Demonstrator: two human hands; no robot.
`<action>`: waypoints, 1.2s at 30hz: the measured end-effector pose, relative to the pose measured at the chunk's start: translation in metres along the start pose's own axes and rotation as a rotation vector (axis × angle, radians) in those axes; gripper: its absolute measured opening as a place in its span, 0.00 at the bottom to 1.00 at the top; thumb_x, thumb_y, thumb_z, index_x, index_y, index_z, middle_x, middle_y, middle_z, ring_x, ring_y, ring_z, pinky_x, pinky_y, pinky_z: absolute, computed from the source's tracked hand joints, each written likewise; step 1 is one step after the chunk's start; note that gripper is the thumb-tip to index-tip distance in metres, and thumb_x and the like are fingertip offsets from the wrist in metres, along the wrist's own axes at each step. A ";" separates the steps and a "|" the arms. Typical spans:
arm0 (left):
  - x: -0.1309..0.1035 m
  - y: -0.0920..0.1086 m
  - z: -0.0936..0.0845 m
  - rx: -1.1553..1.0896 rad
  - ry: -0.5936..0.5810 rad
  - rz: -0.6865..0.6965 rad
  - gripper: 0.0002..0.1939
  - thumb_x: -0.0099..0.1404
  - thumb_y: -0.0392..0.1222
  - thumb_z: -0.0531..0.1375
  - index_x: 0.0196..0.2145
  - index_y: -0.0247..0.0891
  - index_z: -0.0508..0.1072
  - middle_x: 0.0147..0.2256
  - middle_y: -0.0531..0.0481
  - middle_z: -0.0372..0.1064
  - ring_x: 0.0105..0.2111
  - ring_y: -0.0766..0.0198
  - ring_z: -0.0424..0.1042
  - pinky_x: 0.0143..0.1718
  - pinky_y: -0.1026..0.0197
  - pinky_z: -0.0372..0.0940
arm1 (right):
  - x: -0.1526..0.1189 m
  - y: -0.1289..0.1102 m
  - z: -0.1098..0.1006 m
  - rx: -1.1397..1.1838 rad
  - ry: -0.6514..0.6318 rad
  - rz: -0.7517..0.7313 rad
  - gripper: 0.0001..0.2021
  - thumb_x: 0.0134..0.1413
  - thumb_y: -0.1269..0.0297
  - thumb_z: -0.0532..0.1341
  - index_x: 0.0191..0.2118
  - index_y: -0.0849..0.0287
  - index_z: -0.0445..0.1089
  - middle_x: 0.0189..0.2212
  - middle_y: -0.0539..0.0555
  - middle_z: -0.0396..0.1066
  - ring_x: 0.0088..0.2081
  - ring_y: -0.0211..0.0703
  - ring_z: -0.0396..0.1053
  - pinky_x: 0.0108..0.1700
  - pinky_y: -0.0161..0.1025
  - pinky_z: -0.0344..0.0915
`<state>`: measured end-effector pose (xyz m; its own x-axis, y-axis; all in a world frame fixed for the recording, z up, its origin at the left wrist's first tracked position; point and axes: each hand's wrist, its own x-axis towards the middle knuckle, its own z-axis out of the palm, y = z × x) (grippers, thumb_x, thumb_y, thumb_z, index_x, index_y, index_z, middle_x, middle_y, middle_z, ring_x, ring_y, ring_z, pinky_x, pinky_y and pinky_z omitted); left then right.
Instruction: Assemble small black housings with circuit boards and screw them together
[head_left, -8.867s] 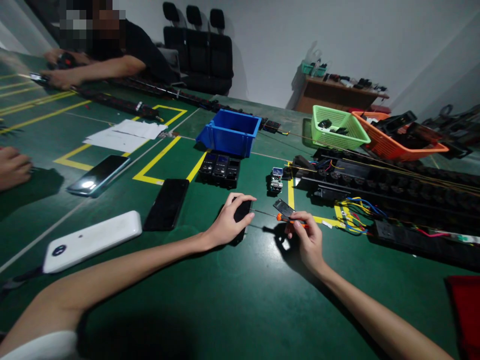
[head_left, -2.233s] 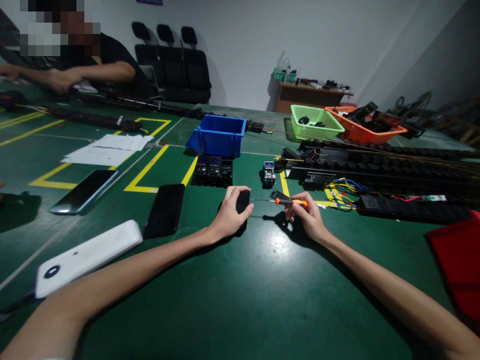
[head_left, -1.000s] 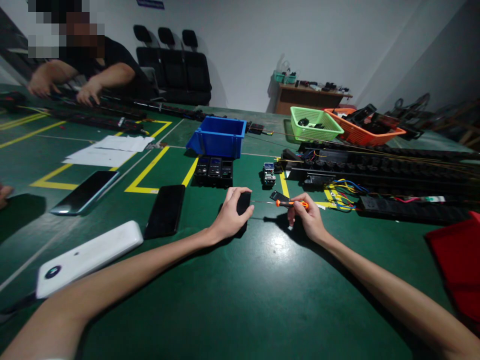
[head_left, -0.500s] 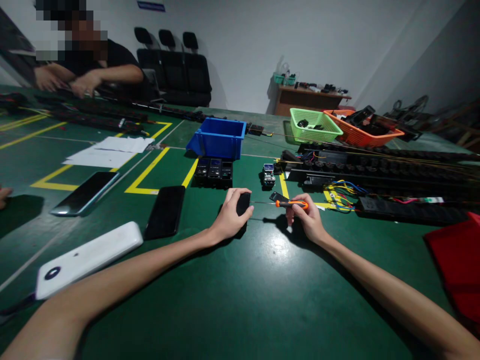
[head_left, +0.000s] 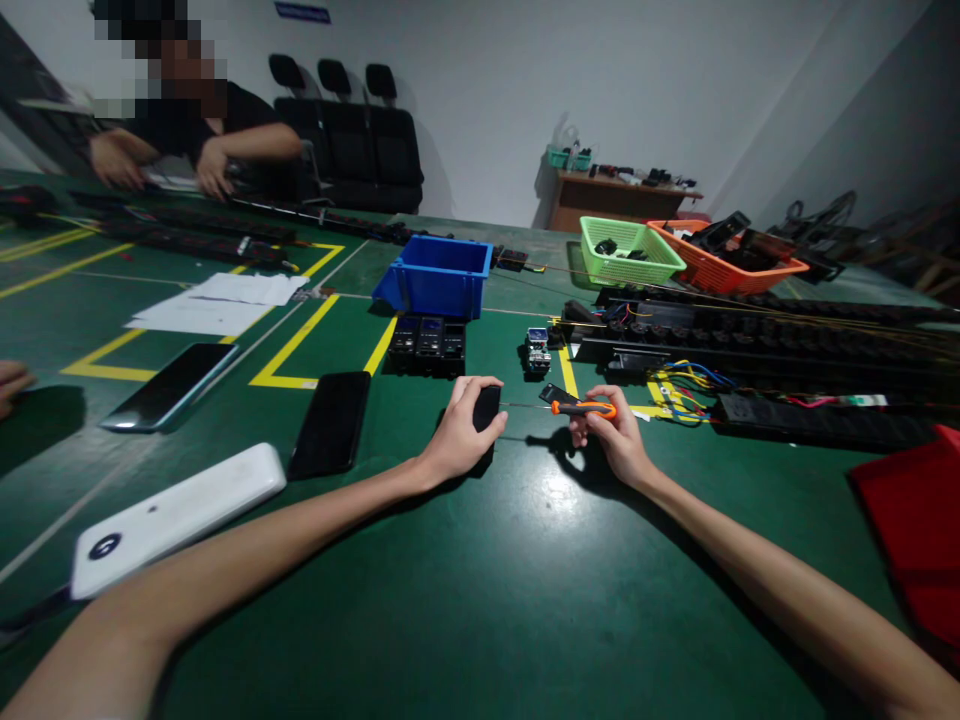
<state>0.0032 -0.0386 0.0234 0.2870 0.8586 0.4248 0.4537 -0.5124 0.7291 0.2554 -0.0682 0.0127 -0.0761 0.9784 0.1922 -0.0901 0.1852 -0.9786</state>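
Observation:
My left hand (head_left: 465,430) is wrapped round a small black box-like part (head_left: 487,408) just above the green table (head_left: 525,620). In my right hand (head_left: 616,435) is a screwdriver (head_left: 585,409) with an orange and black handle, held between thumb and fingers. Its thin shaft points left and reaches the side of the black part; the tip's exact seat is too small to make out. Behind the screwdriver lies a small flat black piece (head_left: 559,394). Farther back stands a little module with a circuit board (head_left: 538,350), near a group of black modules (head_left: 427,345).
A blue bin (head_left: 442,280) stands behind the modules. At left lie a black phone (head_left: 330,425), another phone (head_left: 171,388), a white device (head_left: 180,515) and papers (head_left: 217,303). Long black rails with wires (head_left: 675,340), green (head_left: 630,255) and orange baskets (head_left: 727,270) fill the right. A co-worker (head_left: 202,140) sits opposite.
The fingers of my right hand have shifted slightly below the screwdriver, while my left hand stays put. The co-worker's hands and body have moved to the right.

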 end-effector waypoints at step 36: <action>-0.001 0.001 -0.001 0.006 -0.007 0.004 0.17 0.64 0.40 0.57 0.51 0.44 0.64 0.48 0.46 0.58 0.51 0.59 0.64 0.57 0.53 0.61 | 0.000 -0.001 0.000 -0.047 -0.020 -0.069 0.10 0.62 0.55 0.57 0.41 0.55 0.58 0.25 0.47 0.73 0.22 0.37 0.70 0.26 0.35 0.64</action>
<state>0.0023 -0.0401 0.0245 0.2945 0.8562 0.4244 0.4574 -0.5163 0.7241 0.2558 -0.0685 0.0135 -0.0912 0.9613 0.2598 -0.0493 0.2562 -0.9654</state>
